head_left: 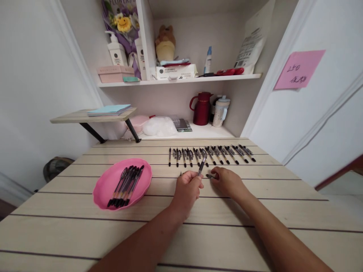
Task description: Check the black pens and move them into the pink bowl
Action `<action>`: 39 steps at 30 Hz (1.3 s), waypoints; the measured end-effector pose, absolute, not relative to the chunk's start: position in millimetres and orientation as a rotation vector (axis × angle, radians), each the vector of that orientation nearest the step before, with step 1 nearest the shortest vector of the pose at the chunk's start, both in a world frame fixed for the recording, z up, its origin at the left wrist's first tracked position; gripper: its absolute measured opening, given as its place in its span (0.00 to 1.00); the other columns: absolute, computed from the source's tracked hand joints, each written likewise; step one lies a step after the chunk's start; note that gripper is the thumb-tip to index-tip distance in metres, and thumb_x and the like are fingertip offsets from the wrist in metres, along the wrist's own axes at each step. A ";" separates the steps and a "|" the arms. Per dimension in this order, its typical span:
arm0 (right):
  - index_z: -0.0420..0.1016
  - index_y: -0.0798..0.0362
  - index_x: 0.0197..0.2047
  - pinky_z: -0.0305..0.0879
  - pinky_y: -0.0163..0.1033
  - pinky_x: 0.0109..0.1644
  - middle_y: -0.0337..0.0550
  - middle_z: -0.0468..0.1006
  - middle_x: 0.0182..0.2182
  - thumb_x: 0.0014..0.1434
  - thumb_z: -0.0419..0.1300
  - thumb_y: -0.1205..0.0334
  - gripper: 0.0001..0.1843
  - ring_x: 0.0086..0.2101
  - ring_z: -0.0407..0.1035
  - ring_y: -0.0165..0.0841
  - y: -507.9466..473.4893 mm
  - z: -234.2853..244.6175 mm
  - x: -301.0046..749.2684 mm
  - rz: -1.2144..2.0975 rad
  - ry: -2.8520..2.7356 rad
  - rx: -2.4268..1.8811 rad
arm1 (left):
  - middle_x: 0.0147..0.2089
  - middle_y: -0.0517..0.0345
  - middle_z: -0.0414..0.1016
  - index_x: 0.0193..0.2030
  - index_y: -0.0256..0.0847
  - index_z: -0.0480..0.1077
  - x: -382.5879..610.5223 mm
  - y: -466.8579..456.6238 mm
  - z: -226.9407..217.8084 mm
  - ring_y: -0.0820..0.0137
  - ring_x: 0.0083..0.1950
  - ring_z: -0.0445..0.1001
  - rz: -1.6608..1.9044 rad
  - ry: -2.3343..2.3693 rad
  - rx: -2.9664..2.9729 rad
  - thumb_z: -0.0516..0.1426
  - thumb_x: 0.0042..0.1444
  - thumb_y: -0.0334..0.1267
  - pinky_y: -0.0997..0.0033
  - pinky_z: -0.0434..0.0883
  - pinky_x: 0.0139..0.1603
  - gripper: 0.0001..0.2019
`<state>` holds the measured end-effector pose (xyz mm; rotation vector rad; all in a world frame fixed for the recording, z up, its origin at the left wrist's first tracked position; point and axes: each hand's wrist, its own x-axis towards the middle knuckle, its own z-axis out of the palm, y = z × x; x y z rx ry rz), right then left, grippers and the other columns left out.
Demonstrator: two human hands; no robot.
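My left hand [188, 189] is closed around a gel pen [201, 166], its bare tip pointing up and away from me. To its right, my right hand [227, 181] pinches a black pen cap [210, 176] low over the table. Beyond both hands runs a row of pens [215, 155], with loose caps lying between several of the barrels. A pink scalloped plate [99, 189] sits on the left, holding a bundle of capped pens [127, 187]. Part of another small dark piece shows just behind my left hand; what it is, I cannot tell.
The slatted wooden table [113, 234] meets a white shelf unit at the back. A small raised stand [85, 116] with blue paper is at the back left. A red jug [201, 109] and a pale cup [221, 112] stand on the lower shelf.
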<state>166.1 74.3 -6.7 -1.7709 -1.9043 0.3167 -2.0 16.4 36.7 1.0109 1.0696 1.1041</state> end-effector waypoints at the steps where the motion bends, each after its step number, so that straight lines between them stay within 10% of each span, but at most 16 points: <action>1: 0.73 0.51 0.30 0.52 0.36 0.28 0.41 0.74 0.24 0.43 0.60 0.65 0.07 0.26 0.65 0.32 74.8 -5.7 166.5 0.373 -1.866 -1.740 | 0.23 0.65 0.63 0.32 0.36 0.66 -2.0 16.0 36.5 0.85 0.14 0.52 1.093 1.060 1.018 0.53 0.48 0.40 0.81 0.47 0.15 0.09; 9: 0.67 0.50 0.29 0.58 0.34 0.25 0.35 0.68 0.21 0.48 0.62 0.55 0.09 0.22 0.62 0.27 72.2 18.6 168.7 1.133 -1.041 -0.888 | 0.21 0.65 0.64 0.44 0.35 0.68 -2.0 12.3 30.9 0.82 0.15 0.59 0.915 1.063 1.147 0.50 0.51 0.45 0.81 0.50 0.15 0.18; 39: 0.72 0.51 0.34 0.59 0.33 0.28 0.36 0.70 0.26 0.48 0.64 0.59 0.09 0.23 0.63 0.25 51.7 30.6 155.9 1.332 -1.170 -0.814 | 0.20 0.63 0.63 0.25 0.35 0.67 -1.9 14.0 32.1 0.82 0.15 0.54 0.957 1.086 1.327 0.51 0.49 0.39 0.78 0.53 0.18 0.10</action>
